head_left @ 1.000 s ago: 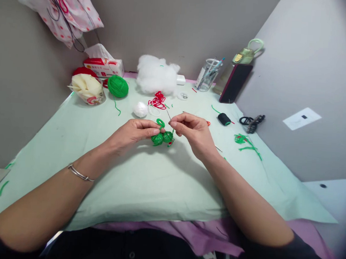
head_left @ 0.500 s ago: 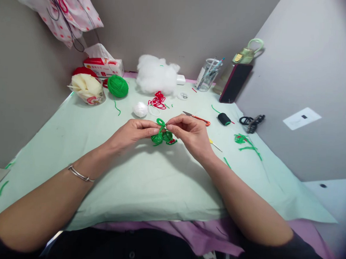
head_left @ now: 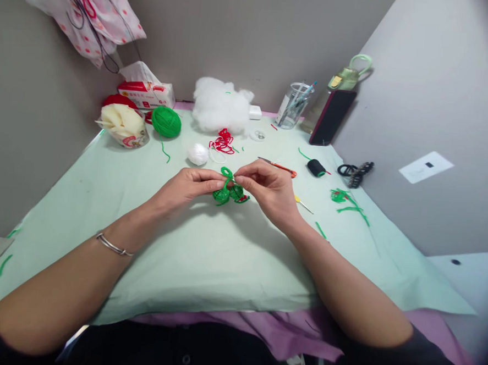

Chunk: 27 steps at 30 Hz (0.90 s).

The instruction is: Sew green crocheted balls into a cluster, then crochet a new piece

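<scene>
Two bare forearms come in from the bottom of the frame and meet at the centre, over a counter (head_left: 206, 263) covered with a pale green sheet. On the left wrist sits a thin silver bracelet (head_left: 114, 244). The left hand (head_left: 186, 187) pinches a small green crochet piece (head_left: 228, 191) from its left side, fingers closed on it. The right hand (head_left: 268, 188) has a narrow grip at the top of the same piece, thumb and forefinger pressed together; if a needle is between them I cannot tell. The piece hangs just above the sheet, centre of the frame.

Just behind the right hand lie orange-handled scissors (head_left: 278, 166), and right of them a black thread spool (head_left: 316, 167). Loose green yarn scraps (head_left: 346, 202) lie at centre right. Further back are a small white ball (head_left: 198, 154), a red yarn tangle (head_left: 223, 142) and a green yarn ball (head_left: 166, 121). Against the far wall stand white stuffing (head_left: 220, 105), a tissue box (head_left: 147, 94) and a clear cup (head_left: 294, 105).
</scene>
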{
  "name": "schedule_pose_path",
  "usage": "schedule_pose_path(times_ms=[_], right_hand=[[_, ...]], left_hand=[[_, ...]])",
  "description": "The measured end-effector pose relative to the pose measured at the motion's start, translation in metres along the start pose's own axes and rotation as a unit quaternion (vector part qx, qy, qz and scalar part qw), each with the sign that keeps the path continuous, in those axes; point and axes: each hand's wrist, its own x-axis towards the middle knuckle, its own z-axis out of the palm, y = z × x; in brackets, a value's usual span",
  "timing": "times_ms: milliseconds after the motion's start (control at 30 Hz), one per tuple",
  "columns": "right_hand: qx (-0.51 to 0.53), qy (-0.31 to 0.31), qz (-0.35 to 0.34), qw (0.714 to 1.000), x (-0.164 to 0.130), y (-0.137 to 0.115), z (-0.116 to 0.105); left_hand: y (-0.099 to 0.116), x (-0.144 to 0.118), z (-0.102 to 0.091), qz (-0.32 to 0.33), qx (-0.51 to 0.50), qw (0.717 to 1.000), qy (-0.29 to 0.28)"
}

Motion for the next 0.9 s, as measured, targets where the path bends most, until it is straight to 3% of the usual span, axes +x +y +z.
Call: schedule_pose_path(times_ms=[333,900], right_hand=[[-0.142,0.006,-0.151,0.978,-0.0036,0.0007,-0.0008],[-0.168,0.007,-0.158,0.973,-0.0042,-0.0022,0.0003]], left_hand=[[-0.0016,0.0005,-0.0020,0.009,-0.017,1.000,0.019],[0.0057,-0.0026,0.0015,0.020,0.009,0.999,0.048]])
